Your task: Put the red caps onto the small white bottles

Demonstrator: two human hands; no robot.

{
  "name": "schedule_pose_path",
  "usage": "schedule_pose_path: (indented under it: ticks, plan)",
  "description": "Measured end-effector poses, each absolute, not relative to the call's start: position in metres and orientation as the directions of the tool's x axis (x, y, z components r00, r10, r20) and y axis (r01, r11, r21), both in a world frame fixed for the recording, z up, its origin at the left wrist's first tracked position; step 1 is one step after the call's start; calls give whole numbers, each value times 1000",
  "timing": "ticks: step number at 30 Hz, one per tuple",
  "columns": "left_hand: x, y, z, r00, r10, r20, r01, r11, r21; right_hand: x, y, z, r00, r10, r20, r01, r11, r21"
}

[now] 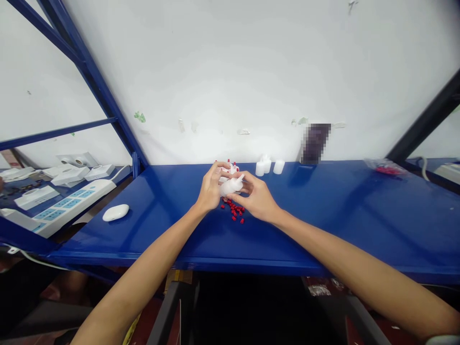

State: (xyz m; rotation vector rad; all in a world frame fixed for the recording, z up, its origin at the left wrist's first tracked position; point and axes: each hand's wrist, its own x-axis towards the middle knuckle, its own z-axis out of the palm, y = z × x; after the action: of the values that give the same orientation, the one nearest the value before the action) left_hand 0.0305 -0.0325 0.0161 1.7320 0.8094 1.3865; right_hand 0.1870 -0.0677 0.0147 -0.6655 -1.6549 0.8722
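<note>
A small white bottle with a pointed nozzle (pixel 232 186) is held between my two hands above the blue table (pixel 158 215). My left hand (pixel 210 188) has its fingers around the bottle's left end. My right hand (pixel 258 195) grips it near the nozzle with thumb and fingers. The nozzle points up to the right and has no red cap on it. Small red caps (pixel 235 209) lie loose just below my hands. Behind my fingers stand white bottles with red tips (pixel 230 166), partly hidden.
More white bottles (pixel 263 165) stand near the wall, right of my hands. A dark, pixelated upright object (pixel 315 143) leans there too. A plastic bag with red pieces (pixel 388 167) lies far right. At left are a white case (pixel 115 212) and a power strip (pixel 74 206).
</note>
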Motion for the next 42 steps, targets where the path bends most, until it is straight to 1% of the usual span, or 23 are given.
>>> schedule_pose_path:
  ticks: [3,5,7,9,11,13,15,17,21,24,26,28,30,32,34,36,38,40,42]
  plan:
    - [33,-33,17,245,834,494,-21,-505,863,185,-68,11,-237,782,577,19,597,-802]
    - [35,-34,18,284,811,512,-43,-522,852,185,-68,9,-234,759,608,95,640,-762]
    - [38,-34,19,313,788,530,-41,-547,836,184,-67,7,-244,706,665,217,708,-672]
    - [39,-34,20,337,777,532,-21,-558,829,184,-66,5,-271,623,734,329,776,-537]
    - [39,-34,19,345,782,518,1,-553,833,183,-65,4,-306,549,777,415,812,-410]
    - [38,-33,18,332,799,502,19,-538,843,182,-66,4,-335,532,777,526,791,-314]
    - [37,-31,16,326,812,484,24,-519,855,183,-68,6,-368,559,743,653,724,-222]
    - [36,-30,15,346,817,461,11,-495,869,184,-70,8,-398,586,705,742,658,-127]
    - [35,-30,14,386,816,431,12,-472,882,186,-73,12,-431,596,677,821,571,20]
    - [33,-29,14,406,801,440,76,-510,857,186,-73,14,-419,600,682,860,503,87]
    - [32,-27,13,415,790,452,127,-542,831,187,-72,15,-396,620,677,881,465,89]
    - [30,-22,10,386,799,461,156,-549,821,190,-70,17,-369,677,638,891,452,35]
    - [25,-17,6,334,830,447,171,-520,837,196,-67,19,-370,753,545,876,477,-64]
    - [19,-11,3,288,853,435,200,-498,844,205,-62,20,-425,800,423,826,534,-178]
    - [12,-7,1,270,854,446,250,-509,824,213,-58,19,-495,804,330,763,584,-277]
    - [7,-4,1,267,848,458,297,-525,798,220,-53,16,-542,791,283,719,611,-331]
    - [4,-3,1,272,844,463,336,-534,776,222,-48,12,-594,750,293,669,662,-337]
    - [5,-4,2,271,832,483,383,-554,739,221,-44,6,-647,686,332,614,727,-308]
    - [6,-4,3,261,815,518,437,-578,689,218,-39,1,-669,655,350,596,755,-273]
